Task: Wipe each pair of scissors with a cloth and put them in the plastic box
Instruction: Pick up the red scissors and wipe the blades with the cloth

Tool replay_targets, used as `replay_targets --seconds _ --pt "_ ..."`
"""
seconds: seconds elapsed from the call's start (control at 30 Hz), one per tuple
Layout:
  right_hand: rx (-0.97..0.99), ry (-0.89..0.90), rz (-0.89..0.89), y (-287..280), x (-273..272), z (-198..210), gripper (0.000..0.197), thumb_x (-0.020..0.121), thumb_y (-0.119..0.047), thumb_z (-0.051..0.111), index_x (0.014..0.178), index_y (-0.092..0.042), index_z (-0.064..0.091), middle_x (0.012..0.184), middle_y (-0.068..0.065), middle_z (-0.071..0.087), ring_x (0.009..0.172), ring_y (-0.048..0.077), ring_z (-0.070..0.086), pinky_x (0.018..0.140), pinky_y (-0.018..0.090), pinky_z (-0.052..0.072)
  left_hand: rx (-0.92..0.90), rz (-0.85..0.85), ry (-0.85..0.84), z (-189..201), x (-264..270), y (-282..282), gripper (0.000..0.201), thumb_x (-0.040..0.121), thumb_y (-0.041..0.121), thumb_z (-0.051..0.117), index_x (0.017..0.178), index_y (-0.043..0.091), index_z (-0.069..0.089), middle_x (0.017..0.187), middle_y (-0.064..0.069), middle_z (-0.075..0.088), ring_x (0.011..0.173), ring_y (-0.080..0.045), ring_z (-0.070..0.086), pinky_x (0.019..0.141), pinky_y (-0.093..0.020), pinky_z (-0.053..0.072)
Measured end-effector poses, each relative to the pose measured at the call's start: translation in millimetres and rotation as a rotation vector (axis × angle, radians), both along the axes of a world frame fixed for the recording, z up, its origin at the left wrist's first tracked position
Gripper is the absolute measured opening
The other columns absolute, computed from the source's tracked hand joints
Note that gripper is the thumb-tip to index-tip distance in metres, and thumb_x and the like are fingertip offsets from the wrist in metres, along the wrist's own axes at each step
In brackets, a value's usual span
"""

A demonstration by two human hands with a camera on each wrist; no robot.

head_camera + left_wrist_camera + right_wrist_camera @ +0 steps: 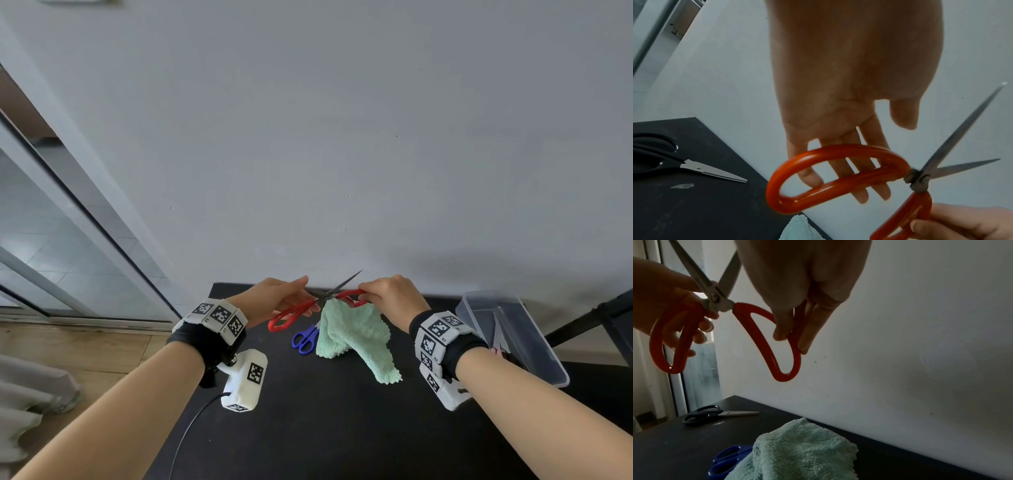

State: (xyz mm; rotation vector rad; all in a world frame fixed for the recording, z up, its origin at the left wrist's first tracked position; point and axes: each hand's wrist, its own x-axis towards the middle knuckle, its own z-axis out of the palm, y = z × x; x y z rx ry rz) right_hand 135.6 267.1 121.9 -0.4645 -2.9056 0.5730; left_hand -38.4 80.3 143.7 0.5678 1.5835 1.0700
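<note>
- The red scissors (pixel 317 303) were held in the air above the cloth (pixel 352 334), blades spread and pointing away toward the wall.
- The right hand (pixel 394 294) pinched one handle loop.
- The left hand (pixel 279 296), fingers straight, touched the other loop.
- The box (pixel 534 346) stood at the right.

Glossy, smooth plastic is seen on the handles of the red scissors (pixel 838 177), with highlights along the loops; the blades are dull grey metal. The green cloth (pixel 352 337) is shown as soft, fluffy terry — matt, with a zigzag-cut edge. A matt black surface, faintly scuffed, is presented by the table (pixel 325 428). At 3 o'clock the plastic box (pixel 513 335) is clear and smooth. The black-handled scissors (pixel 674 164) have bright, polished metal blades.
</note>
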Motion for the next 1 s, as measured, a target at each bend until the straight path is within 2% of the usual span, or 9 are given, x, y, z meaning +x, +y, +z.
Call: replay_targets --seconds 0.1,0.2,0.3,0.37,0.5,0.6,0.7,0.83,1.0 --pt "-0.137 -0.016 -0.073 -2 1 0 0.019 0.092 -0.02 0.061 0.1 -0.01 0.074 0.075 0.006 0.072 0.065 0.02 0.063 0.068 0.026 0.048 -0.019 0.05 0.001 -1 -2 0 0.049 0.091 0.044 0.051 0.107 0.002 0.069 0.105 -0.012 0.072 0.095 -0.02 0.068 0.085 -0.028 0.053" --pt "-0.264 -0.043 -0.131 -4 1 -4 0.017 0.09 -0.019 0.063 0.099 -0.012 0.075 0.073 0.0 0.069 0.058 0.008 0.058 0.061 0.014 0.043 -0.018 0.069 0.056 -5 -5 -4 0.032 0.085 0.033 0.065 0.104 0.009 0.07 0.105 -0.009 0.073 0.099 -0.022 0.068 0.092 -0.035 0.051" --pt "-0.503 -0.047 -0.214 -5 1 -8 0.015 0.089 -0.015 0.065 0.099 -0.01 0.074 0.085 0.008 0.072 0.074 0.017 0.069 0.074 0.027 0.058 -0.032 0.071 0.153 -11 -9 -10 0.024 0.08 0.022 0.075 0.102 0.013 0.072 0.1 -0.01 0.073 0.099 -0.027 0.068 0.092 -0.04 0.053" --pt "-0.636 -0.042 -0.249 -8 0 -10 0.013 0.088 -0.011 0.065 0.098 -0.008 0.073 0.088 0.011 0.072 0.079 0.019 0.071 0.074 0.03 0.06 -0.025 0.146 0.149 -14 -9 -11 0.025 0.08 0.013 0.074 0.104 0.007 0.069 0.098 -0.014 0.073 0.09 -0.026 0.07 0.086 -0.039 0.056" --pt "-0.834 -0.016 -0.312 -16 0 -8 0.012 0.089 -0.006 0.063 0.098 -0.005 0.071 0.09 0.015 0.07 0.081 0.021 0.071 0.071 0.027 0.06 -0.003 0.327 0.052 -16 -6 -11 0.018 0.079 0.005 0.074 0.096 0.002 0.068 0.087 -0.016 0.07 0.073 -0.02 0.068 0.07 -0.031 0.059" --pt "-0.918 -0.034 -0.336 -21 -2 -7 0.012 0.09 -0.005 0.061 0.099 -0.004 0.069 0.087 0.013 0.07 0.083 0.023 0.071 0.073 0.031 0.06 -0.013 0.37 -0.012 -21 -6 -12 0.016 0.081 0.009 0.072 0.096 0.003 0.067 0.084 -0.011 0.069 0.076 -0.019 0.068 0.07 -0.031 0.057" --pt "-0.983 -0.048 -0.336 -27 -5 -7 0.01 0.09 -0.006 0.06 0.096 -0.006 0.069 0.086 0.012 0.071 0.083 0.024 0.072 0.077 0.036 0.06 0.003 0.42 -0.143 -22 -3 -11 0.023 0.083 0.011 0.07 0.103 0.001 0.064 0.09 -0.011 0.069 0.084 -0.024 0.069 0.075 -0.039 0.058" --pt "-1.074 -0.03 -0.345 -35 -6 -7 0.014 0.091 -0.007 0.059 0.101 -0.004 0.068 0.087 0.011 0.071 0.082 0.023 0.072 0.075 0.032 0.06 0.042 0.459 -0.262 -22 5 -10 0.023 0.085 0.012 0.068 0.105 0.002 0.062 0.093 -0.013 0.068 0.081 -0.027 0.068 0.068 -0.038 0.058" --pt "-1.149 0.025 -0.385 -41 -7 -4 0.015 0.091 -0.007 0.06 0.102 -0.001 0.068 0.092 0.016 0.071 0.078 0.021 0.073 0.068 0.027 0.059 -0.029 0.402 -0.377 -27 14 -11 0.03 0.082 0.014 0.072 0.11 0.006 0.064 0.101 -0.012 0.071 0.091 -0.027 0.069 0.085 -0.04 0.056"
